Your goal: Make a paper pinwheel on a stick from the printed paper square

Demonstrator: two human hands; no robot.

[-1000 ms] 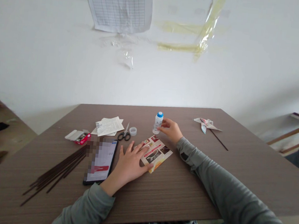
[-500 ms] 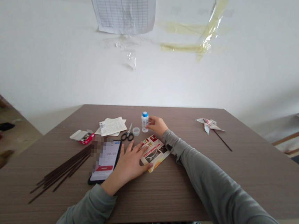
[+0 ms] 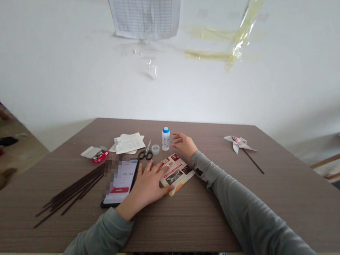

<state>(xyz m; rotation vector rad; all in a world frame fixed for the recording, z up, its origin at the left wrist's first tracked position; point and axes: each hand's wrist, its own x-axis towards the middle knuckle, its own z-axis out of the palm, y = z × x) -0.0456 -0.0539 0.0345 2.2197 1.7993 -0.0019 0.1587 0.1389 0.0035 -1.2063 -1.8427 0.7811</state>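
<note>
My left hand (image 3: pixel 150 183) lies with its fingers spread over the left part of a printed paper piece (image 3: pixel 176 175) on the table. Just right of a white bottle with a blue cap (image 3: pixel 165 139), my right hand (image 3: pixel 185 143) is held with fingers apart and nothing between them; a small gap separates it from the upright bottle. Left of the bottle are a small clear round cap (image 3: pixel 155 149) and black-handled scissors (image 3: pixel 146 153). A phone (image 3: pixel 120 184) with a lit screen lies beside my left hand.
Brown sticks (image 3: pixel 73 188) lie on the left of the brown table (image 3: pixel 197 221). Behind them are a small red-and-white box (image 3: pixel 98 154) and some paper sheets (image 3: pixel 129 142). A paper pinwheel on a stick (image 3: pixel 239 143) rests at the right. The wall stands behind the table.
My right hand has let go of the bottle and moved slightly right, away from it. The bottle stays upright, and my left hand remains on the paper.
</note>
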